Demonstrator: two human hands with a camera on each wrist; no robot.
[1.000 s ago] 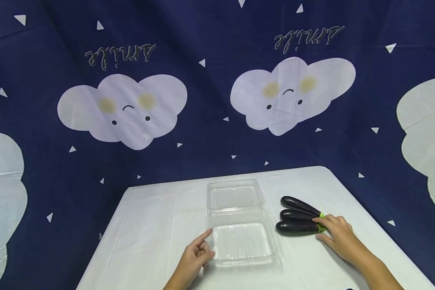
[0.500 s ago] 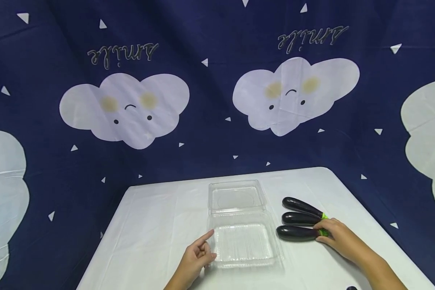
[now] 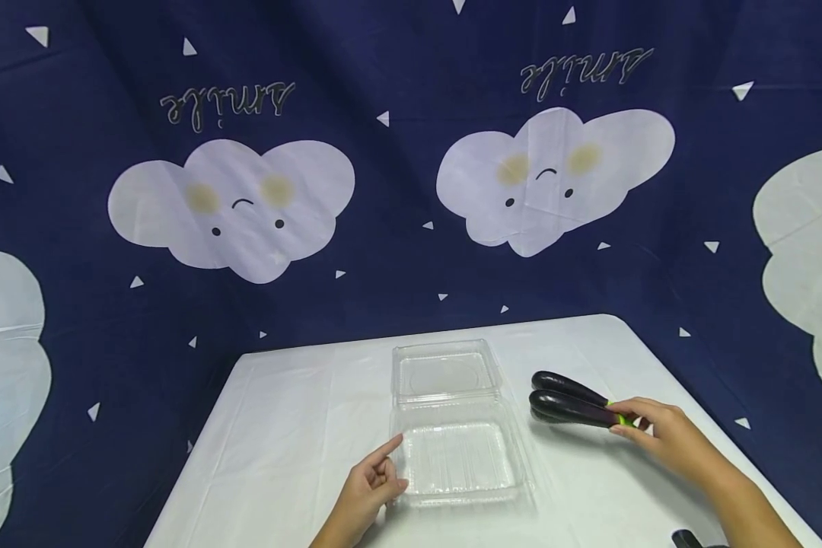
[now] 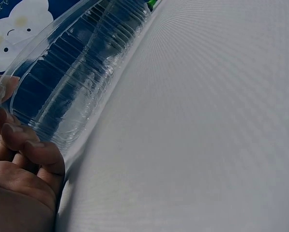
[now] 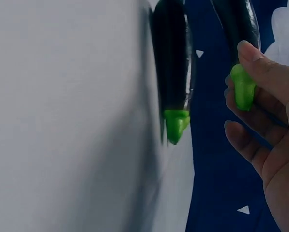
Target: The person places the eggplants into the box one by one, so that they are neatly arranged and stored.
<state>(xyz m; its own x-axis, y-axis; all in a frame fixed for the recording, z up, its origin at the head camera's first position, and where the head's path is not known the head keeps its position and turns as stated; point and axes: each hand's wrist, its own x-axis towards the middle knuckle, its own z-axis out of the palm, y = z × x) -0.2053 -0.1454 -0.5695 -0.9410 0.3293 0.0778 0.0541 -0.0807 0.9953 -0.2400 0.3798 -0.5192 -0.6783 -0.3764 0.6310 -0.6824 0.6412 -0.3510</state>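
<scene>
My right hand (image 3: 664,430) pinches an eggplant (image 3: 571,408) by its green stem end, holding it raised above the table. In the right wrist view, thumb and fingers are around the green cap (image 5: 243,87). Behind it another dark eggplant (image 3: 563,383) lies on the cloth, and a third beneath is mostly hidden in the head view. An eggplant (image 5: 173,63) also rests on the table in the right wrist view. My left hand (image 3: 364,491) touches the left side of a clear plastic clamshell container (image 3: 466,495), its index finger straight and other fingers bent.
The container's lid (image 3: 445,373) lies folded back towards the far table edge. A white cloth covers the table (image 3: 281,441). Behind it hangs a dark blue curtain (image 3: 397,175) with clouds. A black object (image 3: 687,539) shows at the bottom edge.
My right hand has closed on the nearest eggplant's stem end and lifted it off the table, up and slightly to the right. The left hand and container stay put.
</scene>
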